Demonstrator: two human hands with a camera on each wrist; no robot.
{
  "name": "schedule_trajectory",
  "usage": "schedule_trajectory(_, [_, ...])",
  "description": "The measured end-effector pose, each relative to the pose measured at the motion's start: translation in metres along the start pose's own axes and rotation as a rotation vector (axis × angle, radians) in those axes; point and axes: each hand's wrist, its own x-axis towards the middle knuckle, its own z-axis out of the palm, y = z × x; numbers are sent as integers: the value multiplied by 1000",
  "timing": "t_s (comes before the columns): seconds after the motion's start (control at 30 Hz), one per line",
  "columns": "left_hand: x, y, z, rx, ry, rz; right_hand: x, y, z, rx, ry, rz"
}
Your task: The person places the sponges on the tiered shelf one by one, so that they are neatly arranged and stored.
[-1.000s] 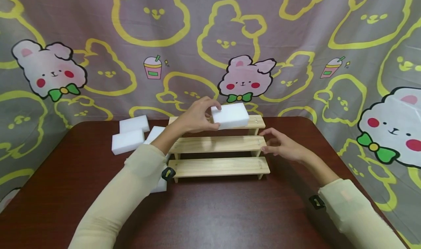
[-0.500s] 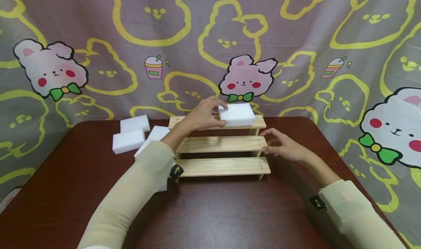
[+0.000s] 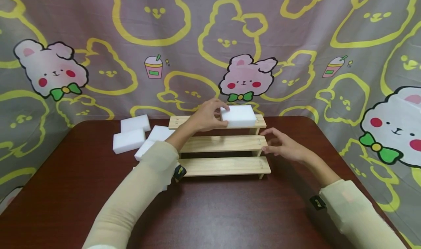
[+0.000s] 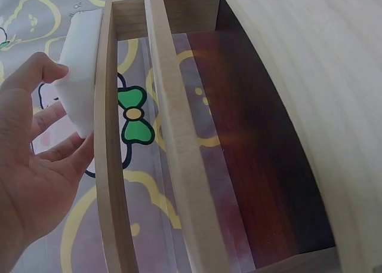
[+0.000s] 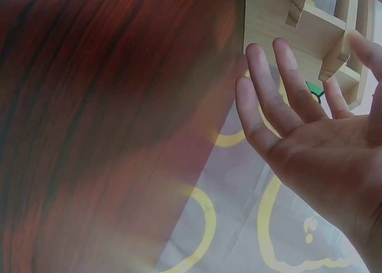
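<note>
A white foam block (image 3: 238, 114) rests on the right part of the top shelf of a three-tier wooden stand (image 3: 223, 144). My left hand (image 3: 208, 114) grips the block's left end. In the left wrist view, the thumb and fingers of that hand (image 4: 42, 135) hold the white foam block (image 4: 82, 70) against the edge of the top shelf. Beside the right end of the middle shelf is my right hand (image 3: 286, 145), its fingers loosely bent and holding nothing. The right wrist view shows this hand (image 5: 322, 141) with its fingers spread near the stand's wooden end (image 5: 334, 52); whether it touches is unclear.
Several more white foam blocks (image 3: 129, 141) lie on the dark red-brown table (image 3: 230, 209) left of the stand, some partly hidden by my left sleeve (image 3: 141, 190). A curtain (image 3: 184, 30) with cartoon rabbits hangs behind the table.
My left hand has moved right and lowered the foam block from above the top shelf onto it. The right hand has stayed by the stand's right end.
</note>
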Motion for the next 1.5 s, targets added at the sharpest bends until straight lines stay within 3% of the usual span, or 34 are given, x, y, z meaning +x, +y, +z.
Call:
schedule_trajectory(1.1, [-4,-1,-2,12,-33,2,1,-6,2,7,-11,8])
schedule_trajectory(1.5, [-18,-4,-16,-18,-34,18,-1,-4,0,2,-8,0])
